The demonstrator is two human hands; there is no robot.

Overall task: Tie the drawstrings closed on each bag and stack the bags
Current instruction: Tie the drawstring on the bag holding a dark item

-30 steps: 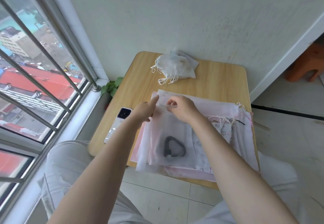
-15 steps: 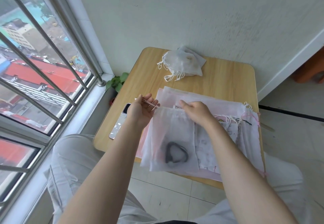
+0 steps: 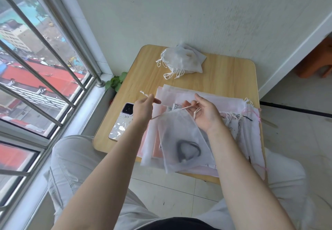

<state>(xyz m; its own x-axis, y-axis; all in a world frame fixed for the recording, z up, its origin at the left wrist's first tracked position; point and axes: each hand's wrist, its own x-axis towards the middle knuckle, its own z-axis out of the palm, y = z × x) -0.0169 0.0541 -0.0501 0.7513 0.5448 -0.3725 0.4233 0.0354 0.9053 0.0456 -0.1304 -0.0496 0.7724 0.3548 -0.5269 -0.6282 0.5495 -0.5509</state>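
over the near half of the wooden table (image 3: 224, 78), both hands up at the gathered mouth of a sheer white bag (image 3: 181, 139). left hand (image 3: 143, 108) curled round the left drawstring (image 3: 144, 94), frayed end poking out past the fingers toward the window, cord running taut under the hand back to the bag's mouth. right hand (image 3: 204, 112) palm up, fingers (image 3: 195, 104) loosely curled and holding the right drawstring (image 3: 188, 107), cord crossing between thumb and fingertips, knotted tail hanging against the palm. bag mouth cinched between the two hands, just below the right thumb; bag body lying slanted toward the near table edge, dark loop-shaped item (image 3: 187, 150) showing through the fabric. underneath, a spread of flat pink and white bags (image 3: 239, 114) covering the near right part of the table, loose strings bunched at the right. far side near the wall, small stack of tied bags (image 3: 181, 60), strings trailing off its left and front, well apart from both hands. phone (image 3: 122, 121) face down by the left table edge, just beside the left wrist. green plant (image 3: 115, 82) on the floor by the window bars (image 3: 45, 50). pale trousers under the forearms.
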